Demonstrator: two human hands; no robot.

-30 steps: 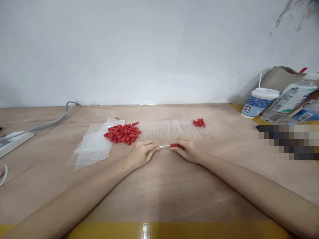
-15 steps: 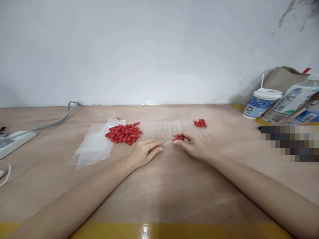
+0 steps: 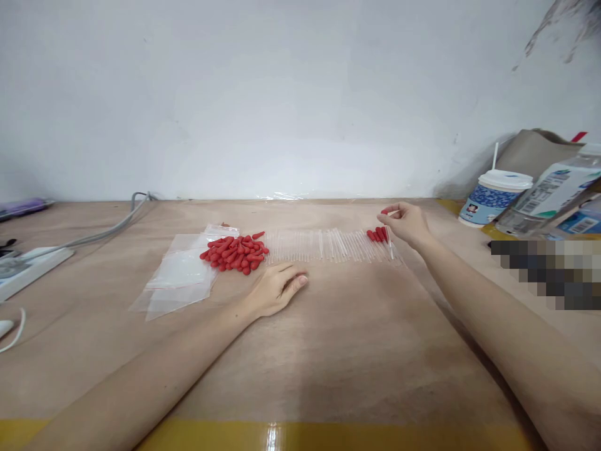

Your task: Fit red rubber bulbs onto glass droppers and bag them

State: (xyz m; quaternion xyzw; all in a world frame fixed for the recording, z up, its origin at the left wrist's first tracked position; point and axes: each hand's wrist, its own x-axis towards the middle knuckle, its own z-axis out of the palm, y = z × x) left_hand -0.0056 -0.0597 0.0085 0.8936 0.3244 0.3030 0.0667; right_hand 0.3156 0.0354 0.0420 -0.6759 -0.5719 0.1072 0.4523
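My right hand (image 3: 407, 222) pinches a dropper by its red rubber bulb, mostly covered by the fingers; the dropper's clear tube (image 3: 390, 243) points down toward the table. Just left of it lie several assembled droppers with red bulbs (image 3: 376, 235). My left hand (image 3: 280, 289) rests on the table with its fingers loosely extended and nothing visible in them. Beyond it runs a row of clear thin tubes (image 3: 300, 244), side by side. A heap of loose red rubber bulbs (image 3: 235, 254) sits at the left end of that row.
Clear zip bags (image 3: 178, 269) lie beneath and left of the bulbs. A power strip (image 3: 35, 269) with a grey cable (image 3: 107, 232) is at far left. At right stand a lidded cup (image 3: 493, 197) with a straw and a tilted plastic bottle (image 3: 547, 194). A wall closes the back.
My right hand has carried the dropper from beside my left hand to the right end of the row. The left hand has stayed nearly in place, now apart from the dropper.
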